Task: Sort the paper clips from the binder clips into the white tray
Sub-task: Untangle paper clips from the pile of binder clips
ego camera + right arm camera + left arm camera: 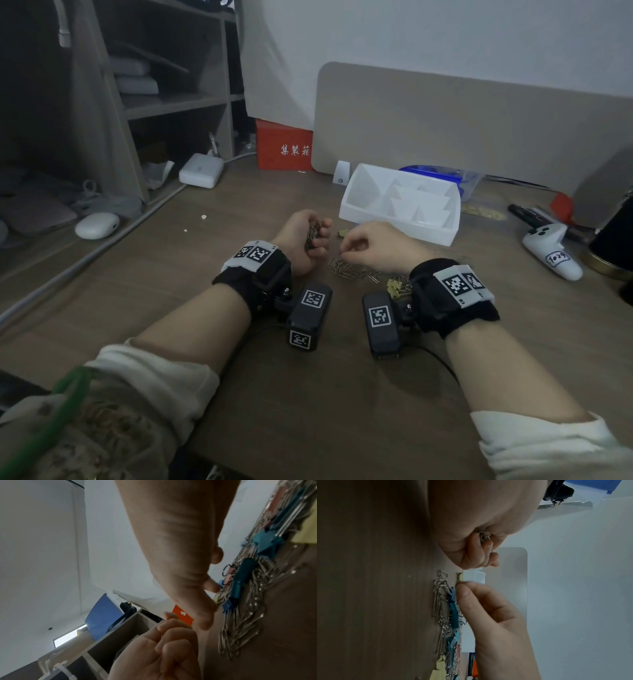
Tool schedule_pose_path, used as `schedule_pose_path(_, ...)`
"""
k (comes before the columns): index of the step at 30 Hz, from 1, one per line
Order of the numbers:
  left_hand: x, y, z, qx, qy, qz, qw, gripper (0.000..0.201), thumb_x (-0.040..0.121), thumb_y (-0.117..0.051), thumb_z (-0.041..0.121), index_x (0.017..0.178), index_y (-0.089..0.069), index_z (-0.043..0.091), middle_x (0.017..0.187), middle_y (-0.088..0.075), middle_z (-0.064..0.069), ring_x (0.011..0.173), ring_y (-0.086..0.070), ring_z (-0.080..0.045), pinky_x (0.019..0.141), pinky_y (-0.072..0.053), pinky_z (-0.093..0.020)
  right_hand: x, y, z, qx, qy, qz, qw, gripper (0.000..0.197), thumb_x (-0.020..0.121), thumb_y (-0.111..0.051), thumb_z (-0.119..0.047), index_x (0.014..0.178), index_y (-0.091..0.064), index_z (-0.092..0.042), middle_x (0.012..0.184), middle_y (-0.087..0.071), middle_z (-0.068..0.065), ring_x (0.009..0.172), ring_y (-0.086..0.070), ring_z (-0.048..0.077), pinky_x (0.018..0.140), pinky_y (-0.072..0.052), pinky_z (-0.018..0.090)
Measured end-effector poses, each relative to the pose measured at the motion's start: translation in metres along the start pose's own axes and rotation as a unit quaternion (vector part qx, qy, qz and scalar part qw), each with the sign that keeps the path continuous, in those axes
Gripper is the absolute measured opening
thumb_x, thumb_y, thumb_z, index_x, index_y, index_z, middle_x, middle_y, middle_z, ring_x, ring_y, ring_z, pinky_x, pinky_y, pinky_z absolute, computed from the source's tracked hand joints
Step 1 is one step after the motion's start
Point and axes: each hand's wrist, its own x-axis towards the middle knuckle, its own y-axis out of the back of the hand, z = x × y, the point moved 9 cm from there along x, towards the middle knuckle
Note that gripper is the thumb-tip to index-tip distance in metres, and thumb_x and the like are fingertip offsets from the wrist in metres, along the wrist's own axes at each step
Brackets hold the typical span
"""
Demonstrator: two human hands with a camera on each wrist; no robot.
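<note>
My left hand (303,234) rests on its edge on the desk, fingers curled round a bunch of silver paper clips (312,236), also seen in its palm (484,537). A mixed pile lies on the wood in front of me: loose paper clips (352,272) (439,601) (240,628), blue binder clips (453,613) (240,577) and yellow binder clips (397,286). My right hand (371,246) hovers over the pile's far end, fingers bent down. Its fingertips (211,586) touch the clips; I see nothing pinched. The white tray (400,226) stands just behind both hands.
A white game controller (551,250) and pens lie right of the tray, by a dark round object at the edge. A blue plastic box (442,173) sits behind the tray. Red box (284,145), white charger (201,170) and a white mouse-like case (97,225) are at left.
</note>
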Motion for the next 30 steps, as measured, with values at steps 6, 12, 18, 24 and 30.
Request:
schedule_pose_path(6,0.001,0.005,0.0,0.007,0.0,0.014,1.0,0.036,0.098,-0.031,0.026,0.069,-0.046,0.011,0.043,-0.039,0.004,0.027,-0.026,-0.006,0.028,-0.014,-0.012,0.001,-0.015,-0.011,-0.085,0.019,-0.068,0.994,0.032,0.091,-0.054,-0.018,0.12,-0.065,-0.026,0.118,-0.062,-0.001,0.106,-0.057,0.019,0.094,-0.045,0.037)
schedule_pose_path(12,0.0,0.003,0.0,-0.005,0.002,0.009,1.0,0.035,0.097,-0.033,0.025,0.068,-0.046,0.011,0.043,-0.038,0.004,0.027,-0.026,-0.006,0.029,-0.014,-0.01,-0.006,-0.019,-0.014,-0.115,-0.013,-0.101,0.988,0.036,0.09,-0.046,-0.012,0.106,-0.069,-0.034,0.094,-0.056,-0.005,0.095,-0.049,0.017,0.086,-0.035,0.028)
schedule_pose_path(18,-0.002,0.0,-0.001,-0.009,0.008,0.0,1.0,0.036,0.098,-0.031,0.025,0.068,-0.045,0.011,0.043,-0.037,0.004,0.026,-0.025,-0.006,0.028,-0.013,-0.012,-0.01,-0.018,-0.009,-0.134,-0.051,-0.122,0.982,0.042,0.081,-0.042,-0.028,0.085,-0.062,-0.064,0.119,-0.058,0.001,0.113,-0.051,0.03,0.101,-0.042,0.044)
schedule_pose_path(24,-0.001,0.0,-0.002,-0.007,0.01,-0.001,1.0,0.035,0.097,-0.032,0.025,0.068,-0.046,0.011,0.043,-0.038,0.004,0.027,-0.025,-0.006,0.027,-0.013,-0.012,-0.019,-0.004,-0.002,-0.116,-0.064,-0.111,0.985,0.034,0.089,-0.048,-0.017,0.095,-0.073,-0.04,0.113,-0.068,-0.014,0.102,-0.062,0.012,0.096,-0.049,0.033)
schedule_pose_path(30,-0.001,0.0,-0.001,-0.005,0.008,-0.001,1.0,0.035,0.097,-0.032,0.025,0.069,-0.046,0.011,0.044,-0.037,0.004,0.027,-0.025,-0.006,0.028,-0.014,-0.012,-0.018,0.009,0.007,-0.096,-0.075,-0.066,0.99,0.026,0.091,-0.053,-0.018,0.1,-0.071,-0.035,0.116,-0.066,-0.01,0.104,-0.06,0.014,0.096,-0.049,0.035)
